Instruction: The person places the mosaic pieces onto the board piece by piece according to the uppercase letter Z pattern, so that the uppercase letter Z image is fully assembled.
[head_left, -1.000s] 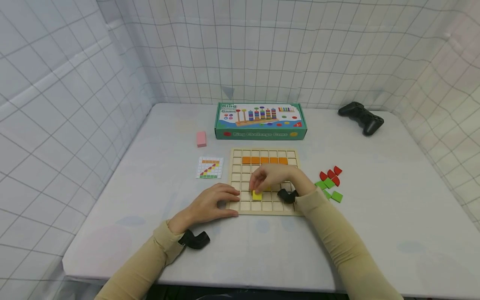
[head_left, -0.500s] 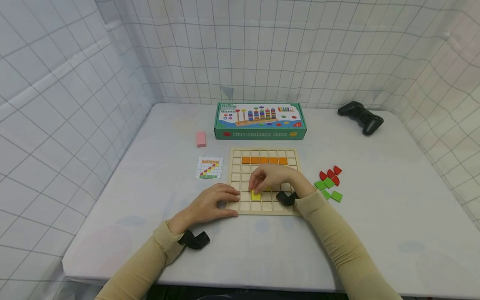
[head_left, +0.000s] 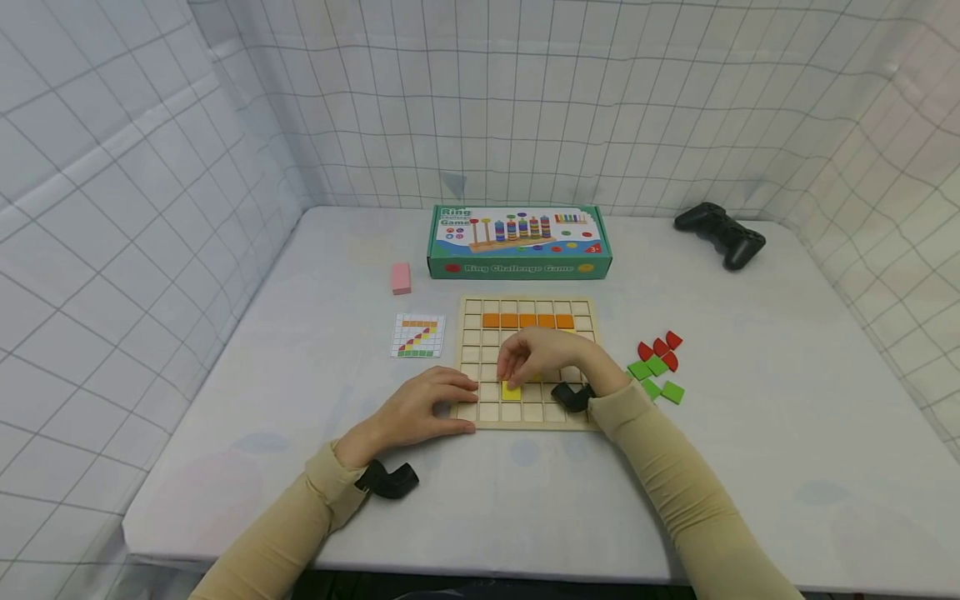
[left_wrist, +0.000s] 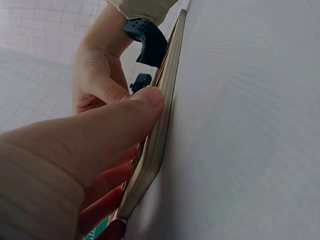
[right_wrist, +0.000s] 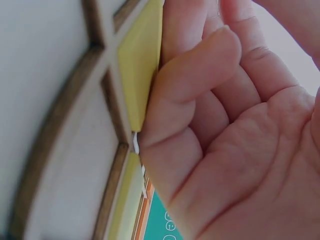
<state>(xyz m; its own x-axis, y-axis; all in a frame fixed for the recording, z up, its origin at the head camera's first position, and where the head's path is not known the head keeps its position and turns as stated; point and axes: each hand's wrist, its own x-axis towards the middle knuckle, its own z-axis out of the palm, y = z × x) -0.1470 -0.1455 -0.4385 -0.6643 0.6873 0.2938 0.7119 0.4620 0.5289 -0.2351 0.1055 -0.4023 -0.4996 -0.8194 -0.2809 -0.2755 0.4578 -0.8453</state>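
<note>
A wooden grid board point(head_left: 468, 421) lies flat on the table, with a row of orange square tiles point(head_left: 528, 321) near its far side. At its near left corner is my left hand point(head_left: 420, 408), thumb against the near edge and relaxed fingers over the left side; the left wrist view shows the thumb point(left_wrist: 145, 102) on the rim. My right hand point(head_left: 543, 354) is over the board, its bent fingers on a yellow square tile point(head_left: 512, 392) in a lower-row cell. Close up, fingertips touch that tile point(right_wrist: 140, 65). The hand hides the middle cells; another yellow tile point(right_wrist: 125, 200) shows farther along.
Right of the board lie several red quarter-round pieces point(head_left: 660, 346) and green square tiles point(head_left: 672, 392). A pattern card point(head_left: 417, 336) and a pink block point(head_left: 401, 278) lie left. Behind are a green game box point(head_left: 519, 267) and a black game controller point(head_left: 722, 235).
The yellow tile under my right fingers has shifted slightly left and now lies squarer with its cell. My left hand has stayed in place against the board.
</note>
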